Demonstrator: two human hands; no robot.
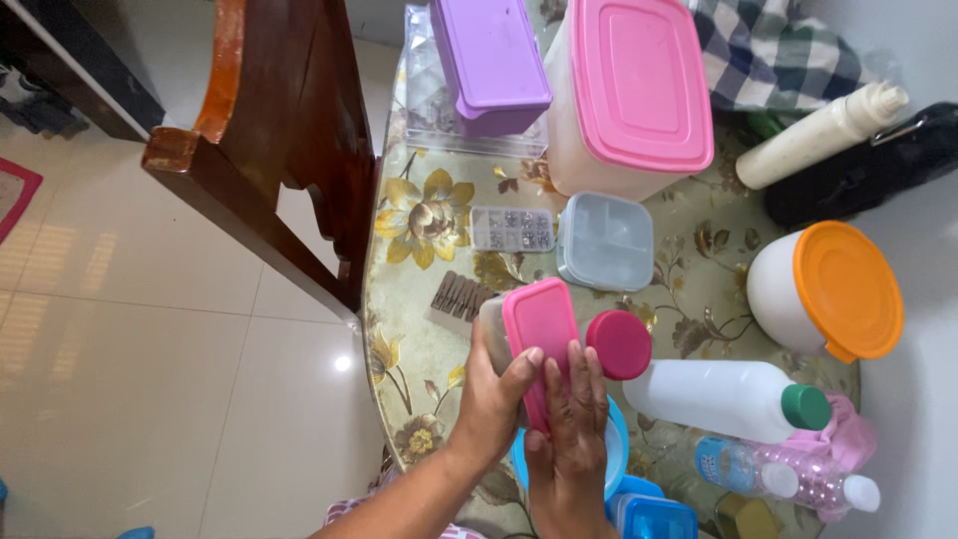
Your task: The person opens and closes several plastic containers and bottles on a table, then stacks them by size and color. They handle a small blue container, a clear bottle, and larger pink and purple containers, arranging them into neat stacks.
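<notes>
Both hands hold 1 small clear box with a pink lid (540,324) above the near edge of the bench (699,250). The left hand (494,399) grips its side, fingers clamped around the body; the right hand (571,429) lies flat on the lid, fingers together. The step looks like pressing the lid shut; even pressure along the rim seems needed. The box body is mostly hidden behind the hands, its contents unreadable. A round pink-lidded jar (619,344) sits just beside.

Glossy beige tiled floor (150,329), dark wooden chair (289,130), floral table (429,220)
</notes>
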